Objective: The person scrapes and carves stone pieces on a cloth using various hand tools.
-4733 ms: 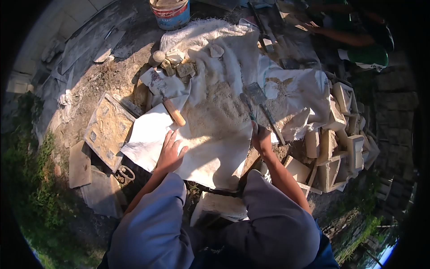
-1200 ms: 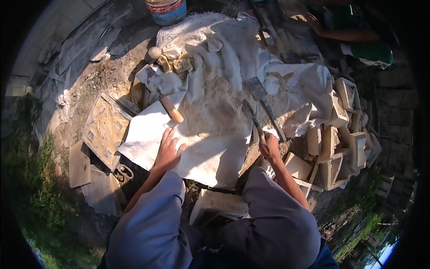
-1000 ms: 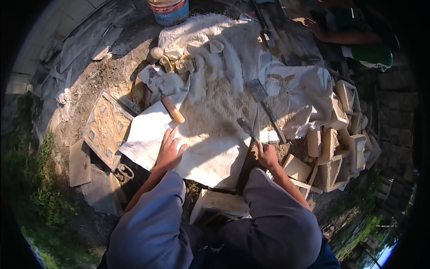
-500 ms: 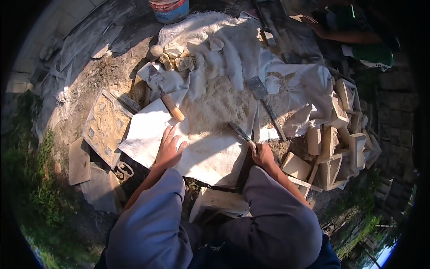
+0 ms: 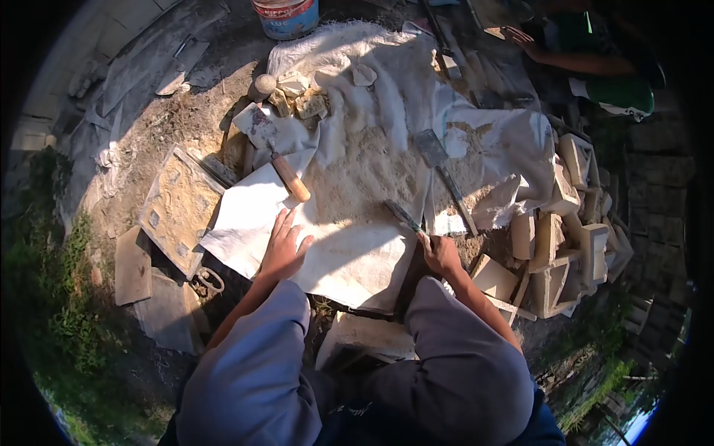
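My left hand (image 5: 284,244) lies flat on the white cloth (image 5: 349,271), fingers spread and holding nothing. Just beyond its fingertips is the wooden handle of a trowel (image 5: 290,178). At the cloth's right edge my right hand (image 5: 440,255) is closed round a narrow tool (image 5: 404,216), whose dark blade points forward and left over the cloth. A flat scraper with a long handle (image 5: 455,199) rests beyond my right hand. Pale dust (image 5: 364,175) covers the middle of the cloth.
Broken block pieces (image 5: 550,286) are heaped at the right. A dusty tray-like slab (image 5: 178,208) lies at the left. Stones (image 5: 309,104) and a round knob (image 5: 265,84) sit near a paint bucket (image 5: 288,18). Another person's arm (image 5: 580,63) reaches in at the upper right.
The narrow tool in my right hand has swung left and come back nearer my knees, over the cloth. My left hand has stayed in its place.
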Demonstrator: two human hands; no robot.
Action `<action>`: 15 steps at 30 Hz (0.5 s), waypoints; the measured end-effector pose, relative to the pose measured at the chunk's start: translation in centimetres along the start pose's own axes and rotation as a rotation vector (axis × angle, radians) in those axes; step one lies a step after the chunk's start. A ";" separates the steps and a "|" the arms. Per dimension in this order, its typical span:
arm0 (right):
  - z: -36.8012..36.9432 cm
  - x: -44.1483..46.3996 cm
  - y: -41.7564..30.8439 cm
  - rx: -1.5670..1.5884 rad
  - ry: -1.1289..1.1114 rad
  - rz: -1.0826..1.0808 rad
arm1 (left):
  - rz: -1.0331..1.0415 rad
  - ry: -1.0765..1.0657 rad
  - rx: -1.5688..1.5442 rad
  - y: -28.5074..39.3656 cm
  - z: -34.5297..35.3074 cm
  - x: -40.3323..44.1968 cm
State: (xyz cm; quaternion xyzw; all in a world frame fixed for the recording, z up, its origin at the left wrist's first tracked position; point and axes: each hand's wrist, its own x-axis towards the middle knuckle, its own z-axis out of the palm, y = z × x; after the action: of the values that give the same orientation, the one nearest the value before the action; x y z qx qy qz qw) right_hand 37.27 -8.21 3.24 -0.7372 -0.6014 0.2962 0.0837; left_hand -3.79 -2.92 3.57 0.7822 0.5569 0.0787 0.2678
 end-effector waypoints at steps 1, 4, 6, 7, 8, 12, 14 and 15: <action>-0.6 0.2 -0.7 0.020 -0.047 0.063 | -0.003 0.001 0.003 0.0 -0.1 0.1; -1.4 0.4 -1.3 0.109 -0.064 0.075 | 0.021 0.014 -0.009 -0.1 -0.1 0.2; -1.3 -0.1 -1.8 0.140 -0.050 0.066 | 0.028 0.017 -0.013 0.0 -0.2 0.0; -1.3 -0.3 -2.2 0.195 -0.008 0.031 | 0.025 0.016 -0.014 0.1 -0.2 0.0; -1.3 -0.5 -2.4 0.251 0.036 -0.005 | 0.019 0.010 -0.018 0.3 -0.3 0.0; 1.7 -0.1 0.9 -0.048 0.042 -0.093 | 0.009 -0.009 -0.016 0.1 -0.2 0.1; 1.5 0.5 0.9 0.006 -0.031 0.002 | 0.013 0.001 -0.017 0.0 -0.3 0.1; 0.5 0.6 0.1 0.058 -0.110 0.101 | 0.015 0.005 -0.023 0.0 -0.2 0.0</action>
State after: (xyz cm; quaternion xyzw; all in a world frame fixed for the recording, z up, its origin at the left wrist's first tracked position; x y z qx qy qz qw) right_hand 37.16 -7.76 2.54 -0.7466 -0.5582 0.3574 0.0568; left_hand -3.89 -2.90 3.71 0.7830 0.5510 0.0890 0.2747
